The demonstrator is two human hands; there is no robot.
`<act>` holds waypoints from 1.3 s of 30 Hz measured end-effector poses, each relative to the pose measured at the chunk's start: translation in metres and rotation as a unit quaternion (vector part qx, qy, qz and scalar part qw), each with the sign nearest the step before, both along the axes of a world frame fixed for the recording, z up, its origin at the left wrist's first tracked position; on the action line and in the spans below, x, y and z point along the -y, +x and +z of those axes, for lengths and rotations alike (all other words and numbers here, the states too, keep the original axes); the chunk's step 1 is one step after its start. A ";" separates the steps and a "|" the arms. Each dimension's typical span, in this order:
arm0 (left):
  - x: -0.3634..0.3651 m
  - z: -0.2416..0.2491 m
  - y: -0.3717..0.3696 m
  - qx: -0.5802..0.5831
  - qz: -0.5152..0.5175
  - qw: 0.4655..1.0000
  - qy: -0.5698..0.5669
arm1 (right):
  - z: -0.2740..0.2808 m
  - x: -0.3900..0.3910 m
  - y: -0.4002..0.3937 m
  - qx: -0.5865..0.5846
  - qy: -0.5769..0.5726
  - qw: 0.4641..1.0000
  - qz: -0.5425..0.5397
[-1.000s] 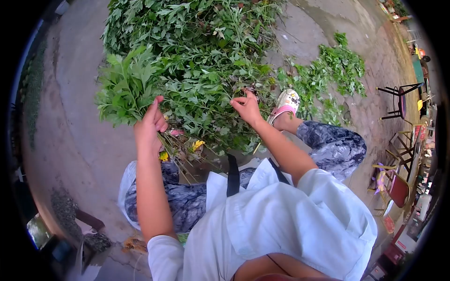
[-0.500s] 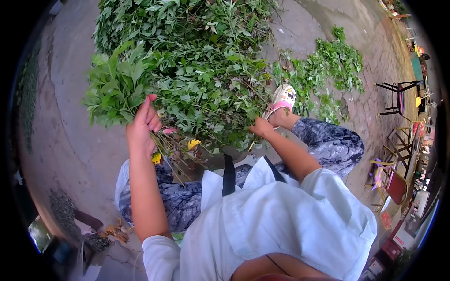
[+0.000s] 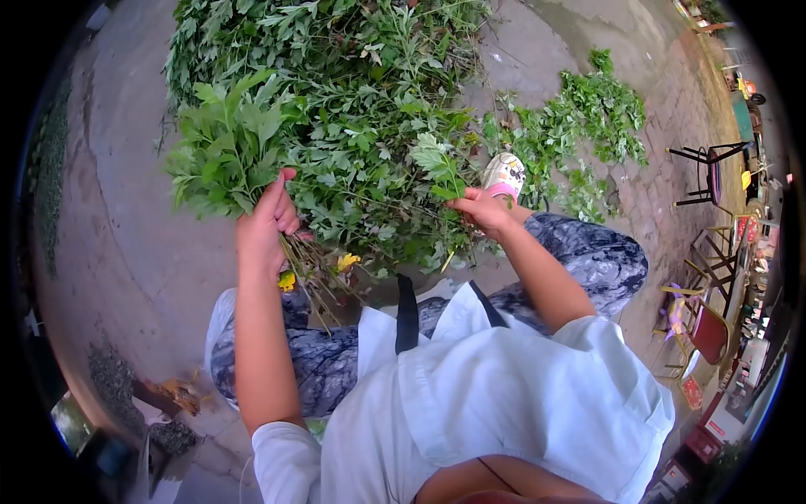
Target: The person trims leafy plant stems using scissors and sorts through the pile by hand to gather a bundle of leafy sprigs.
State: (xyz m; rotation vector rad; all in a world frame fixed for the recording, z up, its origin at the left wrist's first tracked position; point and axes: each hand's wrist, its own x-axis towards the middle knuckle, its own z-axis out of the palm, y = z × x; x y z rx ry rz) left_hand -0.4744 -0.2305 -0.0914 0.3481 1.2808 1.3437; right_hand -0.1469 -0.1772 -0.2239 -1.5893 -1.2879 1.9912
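My left hand (image 3: pixel 267 225) is closed around the stems of a bunch of leafy green stalks (image 3: pixel 222 155), whose leaves fan out above the fist and whose stem ends hang below it. Between the fingertips of my right hand (image 3: pixel 485 210) is a single leafy sprig (image 3: pixel 438 164), its pale leaves pointing up and away from me. Both hands are at the near edge of a large heap of cut greens (image 3: pixel 361 126) on the ground. Yellow leaves (image 3: pixel 347 262) show by the stem ends under my left hand.
A smaller pile of greens (image 3: pixel 600 118) lies to the right on the paving. My foot in a white shoe (image 3: pixel 504 174) rests between the piles. Chairs (image 3: pixel 709 172) stand at the far right. Dry brown leaves (image 3: pixel 180 395) lie at lower left.
My right hand has risen slightly and now holds a sprig up clear of the heap's edge. My left hand, with the bunch, has shifted a little to the right.
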 end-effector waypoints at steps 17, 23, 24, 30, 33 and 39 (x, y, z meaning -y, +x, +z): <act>-0.004 0.022 0.070 0.004 -0.164 0.986 -0.041 | 0.137 0.004 -0.102 -0.338 0.048 0.937 -0.070; -0.003 0.017 0.080 -0.008 -0.122 0.992 -0.025 | 0.133 0.027 -0.106 -0.211 0.271 0.938 -0.057; -0.005 0.015 0.080 -0.009 -0.122 0.992 -0.023 | 0.133 0.029 -0.104 -0.190 0.303 0.933 -0.052; -0.025 0.012 0.055 0.012 -0.044 0.999 -0.007 | 0.145 0.045 -0.088 -0.106 0.357 0.927 -0.054; -0.023 0.033 0.072 0.002 -0.104 0.995 0.005 | 0.139 0.023 -0.079 -0.120 0.235 0.963 -0.050; -0.028 0.032 0.082 -0.020 -0.140 0.990 0.012 | 0.167 0.015 -0.068 0.053 0.356 0.933 0.024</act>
